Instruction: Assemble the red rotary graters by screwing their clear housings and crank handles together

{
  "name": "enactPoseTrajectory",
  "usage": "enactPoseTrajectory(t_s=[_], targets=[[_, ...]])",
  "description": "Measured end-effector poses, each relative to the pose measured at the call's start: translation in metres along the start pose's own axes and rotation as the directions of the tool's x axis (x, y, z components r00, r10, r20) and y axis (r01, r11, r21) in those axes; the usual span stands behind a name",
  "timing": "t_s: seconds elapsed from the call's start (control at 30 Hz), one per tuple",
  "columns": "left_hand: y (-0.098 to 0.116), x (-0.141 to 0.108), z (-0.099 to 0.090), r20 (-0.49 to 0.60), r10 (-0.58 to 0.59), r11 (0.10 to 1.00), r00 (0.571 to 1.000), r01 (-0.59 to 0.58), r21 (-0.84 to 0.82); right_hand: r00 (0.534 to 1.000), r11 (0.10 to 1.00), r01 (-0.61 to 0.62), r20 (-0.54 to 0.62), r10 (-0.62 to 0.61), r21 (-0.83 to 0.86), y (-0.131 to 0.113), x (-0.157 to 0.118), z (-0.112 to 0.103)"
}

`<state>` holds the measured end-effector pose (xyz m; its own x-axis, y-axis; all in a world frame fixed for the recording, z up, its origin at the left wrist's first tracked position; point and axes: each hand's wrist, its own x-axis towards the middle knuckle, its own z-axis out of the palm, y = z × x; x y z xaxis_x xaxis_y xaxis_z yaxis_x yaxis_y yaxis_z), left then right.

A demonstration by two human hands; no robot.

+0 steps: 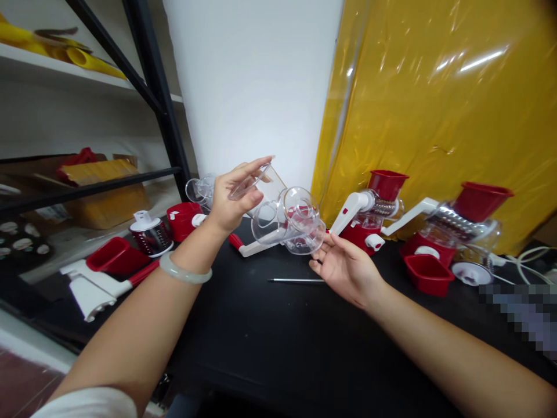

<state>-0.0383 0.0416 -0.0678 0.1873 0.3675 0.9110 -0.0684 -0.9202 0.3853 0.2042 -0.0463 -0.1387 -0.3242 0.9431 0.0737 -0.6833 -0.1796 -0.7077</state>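
A clear plastic rotary grater housing (300,232) is held up above the black table, tilted, with its wide chute toward the upper left. My left hand (239,191) grips the rim of that chute, fingers stretched over it and thumb beneath. At the lower right end, the fingertips of my right hand (348,264) pinch the round edge of the housing. Behind the clear plastic, a white crank handle (263,244) with a red grip shows on the table. A thin metal rod (296,281) lies just below, its right end hidden by my right hand.
Two assembled red-and-white graters (365,217) (452,232) stand at the right. On the left are a red hopper (115,255), a drum blade (151,235), a red base (183,220) and a white crank (93,287). A black shelf frame (150,75) rises at the left; yellow-wrapped board (435,104) stands behind.
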Motion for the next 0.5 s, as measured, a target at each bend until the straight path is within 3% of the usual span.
enactPoseTrajectory(t_s=[0.33,0.5], targets=[[0.000,0.000,0.004,-0.144,-0.015,0.997,0.989,0.026,0.079,0.990,0.992,0.124,-0.060,-0.124,-0.004,-0.002,-0.005,0.011],[-0.004,-0.001,0.004,-0.150,-0.003,0.999,0.989,0.008,0.032,0.987,0.991,0.133,-0.087,-0.134,-0.012,-0.006,-0.008,0.018]])
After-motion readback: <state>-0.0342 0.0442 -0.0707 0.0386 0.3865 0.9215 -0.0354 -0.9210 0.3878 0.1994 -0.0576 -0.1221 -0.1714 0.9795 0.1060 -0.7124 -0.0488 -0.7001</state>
